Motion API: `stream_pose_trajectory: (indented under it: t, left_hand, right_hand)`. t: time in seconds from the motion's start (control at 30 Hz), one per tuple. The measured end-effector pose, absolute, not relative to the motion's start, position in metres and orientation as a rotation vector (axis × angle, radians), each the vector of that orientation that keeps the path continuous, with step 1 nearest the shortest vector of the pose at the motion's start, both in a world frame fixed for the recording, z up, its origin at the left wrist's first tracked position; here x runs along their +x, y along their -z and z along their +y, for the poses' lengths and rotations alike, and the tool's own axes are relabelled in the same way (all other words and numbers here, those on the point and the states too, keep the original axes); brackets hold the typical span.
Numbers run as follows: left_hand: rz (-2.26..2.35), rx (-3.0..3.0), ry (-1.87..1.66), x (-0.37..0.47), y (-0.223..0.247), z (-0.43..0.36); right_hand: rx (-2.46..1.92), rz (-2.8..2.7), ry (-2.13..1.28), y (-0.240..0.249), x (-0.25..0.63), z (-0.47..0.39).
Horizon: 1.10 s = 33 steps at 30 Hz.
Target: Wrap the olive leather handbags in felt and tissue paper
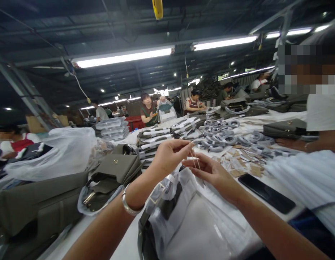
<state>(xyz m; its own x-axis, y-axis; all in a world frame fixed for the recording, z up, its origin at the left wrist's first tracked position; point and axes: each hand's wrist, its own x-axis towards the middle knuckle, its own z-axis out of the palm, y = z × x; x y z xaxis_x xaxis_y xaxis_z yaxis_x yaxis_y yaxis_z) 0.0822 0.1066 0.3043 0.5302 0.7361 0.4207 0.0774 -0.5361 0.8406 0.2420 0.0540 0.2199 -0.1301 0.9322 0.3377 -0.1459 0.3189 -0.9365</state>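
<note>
My left hand (171, 154), with a silver bangle at the wrist, pinches the top of a thin pale cord (194, 157). Lower down, the fingers of my right hand (210, 169) are closed around the strands, which form a narrow loop between the hands. Directly beneath them is a dark olive handbag (145, 234) wrapped in white sheet and clear plastic (207, 224). Its strap and buckle (156, 193) are covered in plastic film. Both hands are just above the bag's top; whether the cord is joined to it is hidden.
Olive handbags (113, 169) stand at left beside clear plastic sheeting (67, 148). A black phone (266, 193) and a stack of white foam sheets (310, 184) are at right. Wrapped straps (221, 133) and small cards (243, 159) lie ahead. A co-worker (324, 108) is close by at right.
</note>
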Motion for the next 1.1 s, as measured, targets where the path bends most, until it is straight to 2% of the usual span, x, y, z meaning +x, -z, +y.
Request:
stream_pose_trajectory:
  t: [0.13,0.33,0.4,0.57,0.63,0.77,0.97,1.1]
  left_hand:
    - [0.626,1.625,-0.982,0.079,-0.303,0.102]
    - [0.579,1.496,-0.87,0.072,-0.304,0.096]
    - [0.564,1.472,-0.845,0.071,-0.303,0.095]
    - [0.55,1.397,-0.873,0.071,-0.297,0.096]
    - [0.527,1.345,-0.893,0.072,-0.295,0.095]
    - [0.455,1.281,-0.874,0.076,-0.293,0.089]
    - [0.413,1.307,-0.771,0.079,-0.298,0.076]
    - [0.43,1.301,-0.788,0.061,-0.297,0.072]
  right_hand:
    - [-0.788,-1.303,-1.143,-0.209,0.242,0.052]
    - [-0.91,-1.441,-0.978,-0.197,0.247,0.046]
    - [-0.998,-1.485,-0.813,-0.192,0.246,0.042]
    - [-1.15,-1.464,-0.159,-0.174,0.237,0.031]
    - [-1.097,-1.5,-0.103,-0.166,0.232,0.026]
    - [-1.015,-1.528,-0.378,-0.166,0.225,0.02]
    - [-0.706,-1.154,-0.894,-0.19,0.204,0.026]
    - [-0.6,-0.925,-1.097,-0.186,0.199,0.023]
